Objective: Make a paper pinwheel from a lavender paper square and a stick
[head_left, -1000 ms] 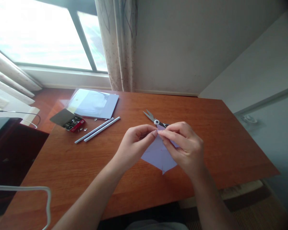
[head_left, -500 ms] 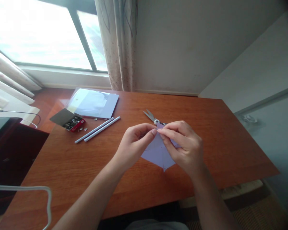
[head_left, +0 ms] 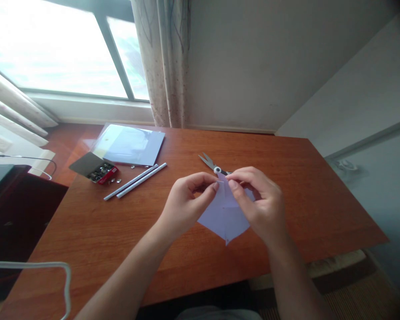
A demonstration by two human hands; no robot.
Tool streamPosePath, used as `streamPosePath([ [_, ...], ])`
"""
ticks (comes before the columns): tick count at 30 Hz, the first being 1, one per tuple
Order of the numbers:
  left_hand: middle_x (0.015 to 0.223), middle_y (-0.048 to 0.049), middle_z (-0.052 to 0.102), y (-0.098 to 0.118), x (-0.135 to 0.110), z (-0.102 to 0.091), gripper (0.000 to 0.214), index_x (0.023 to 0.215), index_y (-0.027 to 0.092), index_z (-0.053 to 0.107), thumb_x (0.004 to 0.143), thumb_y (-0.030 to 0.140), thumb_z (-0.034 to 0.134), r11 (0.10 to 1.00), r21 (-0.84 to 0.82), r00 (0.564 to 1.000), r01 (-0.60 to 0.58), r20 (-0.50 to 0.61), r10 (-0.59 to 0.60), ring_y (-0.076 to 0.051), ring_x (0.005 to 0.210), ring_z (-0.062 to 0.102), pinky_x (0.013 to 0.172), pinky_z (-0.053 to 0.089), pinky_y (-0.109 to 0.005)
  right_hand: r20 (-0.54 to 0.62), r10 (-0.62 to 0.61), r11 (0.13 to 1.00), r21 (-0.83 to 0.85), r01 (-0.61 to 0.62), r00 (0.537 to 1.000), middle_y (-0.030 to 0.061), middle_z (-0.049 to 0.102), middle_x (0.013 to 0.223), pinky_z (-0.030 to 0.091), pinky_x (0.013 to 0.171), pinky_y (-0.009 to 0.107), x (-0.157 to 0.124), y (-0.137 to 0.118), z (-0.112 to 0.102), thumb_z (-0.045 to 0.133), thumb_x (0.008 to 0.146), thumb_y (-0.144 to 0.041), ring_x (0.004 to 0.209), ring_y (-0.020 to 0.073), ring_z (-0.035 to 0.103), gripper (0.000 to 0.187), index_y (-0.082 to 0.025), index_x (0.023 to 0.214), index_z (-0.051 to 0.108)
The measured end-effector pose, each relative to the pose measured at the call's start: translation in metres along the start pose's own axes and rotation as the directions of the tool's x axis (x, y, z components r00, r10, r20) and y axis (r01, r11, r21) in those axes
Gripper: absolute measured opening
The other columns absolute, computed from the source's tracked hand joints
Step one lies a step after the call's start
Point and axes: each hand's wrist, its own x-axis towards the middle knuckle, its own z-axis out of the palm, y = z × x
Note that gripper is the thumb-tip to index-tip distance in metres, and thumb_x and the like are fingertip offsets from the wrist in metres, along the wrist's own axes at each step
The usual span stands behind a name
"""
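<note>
A lilac sheet of paper [head_left: 225, 222] with cut lines and a small folded tip at its near corner lies beneath both my hands. Thumb and forefinger of my left hand [head_left: 191, 195] are pinched together over its upper left part, with a thin pale sliver showing at the fingertips. My right hand [head_left: 258, 198] is closed in a pinch just to the right, over the paper's upper edge. What the fingertips hold is too small to name. Just beyond them rest open-bladed scissors [head_left: 216, 169], their handles partly hidden by my right hand.
On the wooden table [head_left: 173, 275], two pale rolled paper sticks [head_left: 143, 180] lie left of my hands. Behind them are an open red box of metal thumbtacks [head_left: 103, 172], several loose tacks [head_left: 118, 181] and a clear folder with lilac sheets [head_left: 133, 144]. A white cable [head_left: 66, 284] bends at lower left.
My fingertips have drawn slightly apart, and a thin pale sliver now shows between them. The lilac paper has shifted a little toward me, with more of its right side uncovered.
</note>
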Motion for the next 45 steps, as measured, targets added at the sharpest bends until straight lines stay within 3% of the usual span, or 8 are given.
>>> streamPosePath([
  [4,0.08,-0.0062,0.073,-0.002,-0.0005,0.0006,0.019,0.09,0.012,0.075,0.089,0.03,0.068,0.989,0.135,0.998,-0.068,0.004,0.068,-0.015,0.071,0.06,0.063,0.046,-0.022,0.061,0.071,0.997,0.038,-0.073,0.996,0.0017,0.069,0.085,0.051,0.067,0.03,0.001,-0.0002,0.0015,0.064,0.091,-0.017,0.078,0.0167,0.065,0.009,-0.022,0.087,0.07],
  [16,0.076,-0.0031,0.073,0.0012,-0.002,0.0019,0.014,0.082,0.014,0.072,0.09,0.019,0.063,0.861,0.441,0.961,-0.253,0.014,0.276,-0.012,0.067,0.063,0.069,0.047,-0.021,0.069,0.06,0.998,-0.022,-0.059,0.996,-0.0003,0.065,0.078,0.049,0.064,0.028,0.0056,-0.0023,0.004,0.063,0.083,-0.009,0.072,0.015,0.062,0.012,-0.021,0.081,0.066],
  [22,0.072,-0.0014,0.072,-0.0025,-0.0004,0.0022,0.011,0.081,0.014,0.073,0.087,0.014,0.064,0.834,0.46,0.938,-0.306,-0.002,0.346,-0.011,0.063,0.062,0.065,0.047,-0.021,0.085,0.092,0.996,-0.004,-0.092,0.992,0.0003,0.067,0.078,0.049,0.067,0.028,0.0073,-0.0032,0.0037,0.061,0.081,-0.007,0.071,0.0144,0.061,0.014,-0.02,0.08,0.068],
  [30,0.074,-0.0014,0.073,-0.0016,-0.0007,0.0013,0.012,0.083,0.014,0.074,0.088,0.015,0.063,0.856,0.43,0.947,-0.286,-0.008,0.32,-0.012,0.065,0.063,0.065,0.048,-0.021,0.104,0.141,0.986,0.075,-0.149,0.985,0.0002,0.068,0.084,0.05,0.069,0.028,0.0032,-0.0013,0.0009,0.06,0.085,-0.009,0.076,0.015,0.064,0.014,-0.02,0.086,0.068],
  [35,0.073,-0.0011,0.072,-0.0036,-0.0002,0.0016,0.011,0.082,0.014,0.072,0.088,0.014,0.063,0.855,0.416,0.94,-0.308,-0.004,0.341,-0.011,0.065,0.062,0.065,0.049,-0.021,0.087,0.136,0.99,0.029,-0.139,0.987,-0.0013,0.065,0.081,0.049,0.069,0.027,0.0025,0.0,0.003,0.064,0.086,-0.014,0.075,0.0143,0.063,0.008,-0.02,0.083,0.066],
  [40,0.083,-0.0017,0.074,-0.0046,-0.0008,0.0011,0.009,0.092,0.015,0.071,0.087,0.011,0.066,0.819,0.426,0.902,-0.384,-0.015,0.431,-0.011,0.072,0.066,0.07,0.052,-0.021,0.112,0.097,0.995,0.016,-0.1,0.989,-0.0019,0.063,0.078,0.047,0.066,0.025,0.0047,-0.0039,0.0016,0.063,0.084,-0.009,0.073,0.0126,0.06,0.011,-0.019,0.081,0.065],
  [45,0.079,-0.0015,0.071,-0.0021,-0.0014,0.0023,0.009,0.083,0.016,0.069,0.085,0.008,0.065,0.723,0.531,0.857,-0.441,0.008,0.516,-0.011,0.072,0.064,0.069,0.05,-0.021,0.114,0.078,0.997,-0.016,-0.077,0.99,-0.0019,0.062,0.075,0.046,0.066,0.026,0.006,-0.0088,-0.0007,0.063,0.082,-0.007,0.071,0.0128,0.059,0.013,-0.019,0.079,0.064],
])
